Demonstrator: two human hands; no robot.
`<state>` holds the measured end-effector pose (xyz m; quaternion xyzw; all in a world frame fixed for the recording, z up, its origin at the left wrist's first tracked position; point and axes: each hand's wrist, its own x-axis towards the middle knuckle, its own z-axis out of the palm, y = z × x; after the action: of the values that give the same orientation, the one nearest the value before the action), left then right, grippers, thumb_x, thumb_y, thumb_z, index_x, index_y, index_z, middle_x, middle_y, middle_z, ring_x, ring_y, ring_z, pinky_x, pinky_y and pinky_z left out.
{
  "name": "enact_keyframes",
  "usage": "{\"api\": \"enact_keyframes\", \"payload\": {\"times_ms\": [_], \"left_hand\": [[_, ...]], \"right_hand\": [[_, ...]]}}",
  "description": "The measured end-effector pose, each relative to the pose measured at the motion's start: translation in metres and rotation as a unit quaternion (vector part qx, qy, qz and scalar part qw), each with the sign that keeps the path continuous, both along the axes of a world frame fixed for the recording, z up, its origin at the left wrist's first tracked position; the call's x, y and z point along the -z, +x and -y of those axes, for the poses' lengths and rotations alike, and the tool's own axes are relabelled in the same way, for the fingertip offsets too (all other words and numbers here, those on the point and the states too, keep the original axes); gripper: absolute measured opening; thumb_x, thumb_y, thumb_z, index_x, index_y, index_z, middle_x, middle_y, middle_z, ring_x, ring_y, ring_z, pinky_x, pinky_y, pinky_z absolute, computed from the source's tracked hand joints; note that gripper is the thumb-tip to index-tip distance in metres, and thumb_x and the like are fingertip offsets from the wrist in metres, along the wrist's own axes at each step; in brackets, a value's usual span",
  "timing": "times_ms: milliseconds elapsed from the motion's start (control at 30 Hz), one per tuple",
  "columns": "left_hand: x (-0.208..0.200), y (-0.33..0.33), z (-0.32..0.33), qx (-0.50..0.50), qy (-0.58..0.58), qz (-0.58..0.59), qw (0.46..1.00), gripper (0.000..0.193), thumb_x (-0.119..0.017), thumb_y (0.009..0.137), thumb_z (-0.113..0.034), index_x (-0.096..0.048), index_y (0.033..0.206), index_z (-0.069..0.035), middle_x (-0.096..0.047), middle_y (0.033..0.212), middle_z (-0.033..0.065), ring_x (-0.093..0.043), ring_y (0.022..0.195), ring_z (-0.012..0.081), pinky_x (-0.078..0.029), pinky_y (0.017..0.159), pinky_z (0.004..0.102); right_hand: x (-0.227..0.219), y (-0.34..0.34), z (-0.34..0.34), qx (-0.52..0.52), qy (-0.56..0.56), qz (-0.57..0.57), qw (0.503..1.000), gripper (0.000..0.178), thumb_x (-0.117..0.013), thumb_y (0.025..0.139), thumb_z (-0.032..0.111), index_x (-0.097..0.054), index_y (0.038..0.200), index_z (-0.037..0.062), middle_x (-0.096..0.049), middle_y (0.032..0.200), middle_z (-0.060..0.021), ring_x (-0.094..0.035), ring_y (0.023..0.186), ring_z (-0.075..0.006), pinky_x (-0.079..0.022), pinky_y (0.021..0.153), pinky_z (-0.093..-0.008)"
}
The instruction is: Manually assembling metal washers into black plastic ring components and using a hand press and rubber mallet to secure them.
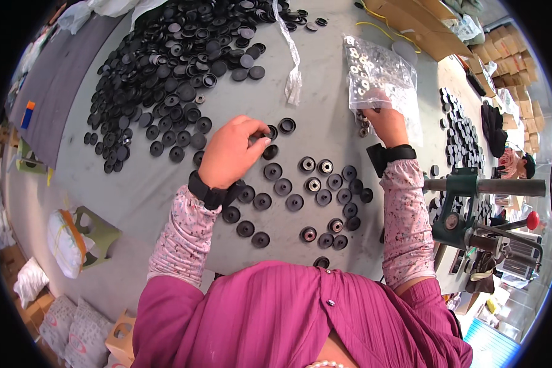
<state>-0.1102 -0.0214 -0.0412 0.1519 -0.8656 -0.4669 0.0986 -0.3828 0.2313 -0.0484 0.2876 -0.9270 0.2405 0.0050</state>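
Right hand (pixel 387 122): fingers partly behind the film of a clear, pliable plastic bag (pixel 396 76) holding small pale pieces (pixel 363 60); grip cannot be determined. The bag extends forward from this hand, the nearer one, along its long axis. Left hand (pixel 232 153): fingers curled beside round black plastic caps (pixel 287 126); grip unclear.

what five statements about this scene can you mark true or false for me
The big heap of black discs lies left of the clear plastic bag. True.
Both hands are at the bag. False: only the right hand is; the left hand is beside loose black discs.
A red knob shows at the right of the picture. True.
Every loose disc holds a metal ring. False: only some hold a shiny metal ring.
Both wrists wear black bands. True.
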Motion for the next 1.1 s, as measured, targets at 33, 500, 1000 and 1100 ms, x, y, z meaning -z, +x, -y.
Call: {"api": "enact_keyframes", "payload": {"times_ms": [33,500,1000,1100], "left_hand": [[-0.001,0.002,-0.004,-0.003,0.001,-0.004,1.0,0.024,-0.075,0.087,-0.014,-0.073,0.108,-0.001,-0.065,0.096,0.0085,-0.063,0.073,0.0173,-0.052,0.07,0.0316],[-0.02,-0.002,-0.03,0.003,0.221,-0.007,0.975,0.028,-0.078,0.093,-0.018,-0.071,0.115,-0.002,-0.066,0.099,0.0048,-0.061,0.071,0.0108,-0.05,0.059,0.026],[-0.033,0.0,-0.009,-0.084,0.681,-0.05,0.725,0.035,-0.053,0.108,-0.018,-0.056,0.137,0.001,-0.064,0.121,0.0094,-0.056,0.087,0.0093,-0.045,0.063,0.0177],[-0.015,0.014,0.02,-0.113,0.64,-0.091,0.754,0.037,-0.052,0.107,-0.011,-0.053,0.141,0.003,-0.065,0.127,0.0127,-0.06,0.09,0.0089,-0.051,0.068,0.0191]], "right_hand": [[-0.003,0.001,0.001,-0.012,-0.016,-0.01,1.0,0.036,-0.079,0.088,0.03,-0.071,0.114,0.007,-0.074,0.092,-0.0149,-0.072,0.091,-0.033,-0.056,0.082,-0.0439],[-0.02,0.029,-0.017,0.001,-0.016,0.066,0.998,0.031,-0.074,0.085,0.013,-0.072,0.114,0.003,-0.074,0.085,-0.0141,-0.072,0.078,-0.0306,-0.056,0.073,-0.04],[-0.007,0.047,-0.035,-0.047,-0.031,0.043,0.997,0.025,-0.081,0.085,0.016,-0.076,0.105,0.0014,-0.072,0.097,-0.0121,-0.071,0.08,-0.0237,-0.056,0.073,-0.0341],[-0.011,0.054,-0.028,-0.081,-0.008,0.026,0.996,0.024,-0.081,0.084,0.013,-0.076,0.104,0.0012,-0.07,0.094,-0.0113,-0.069,0.078,-0.0236,-0.056,0.076,-0.0357]]}}
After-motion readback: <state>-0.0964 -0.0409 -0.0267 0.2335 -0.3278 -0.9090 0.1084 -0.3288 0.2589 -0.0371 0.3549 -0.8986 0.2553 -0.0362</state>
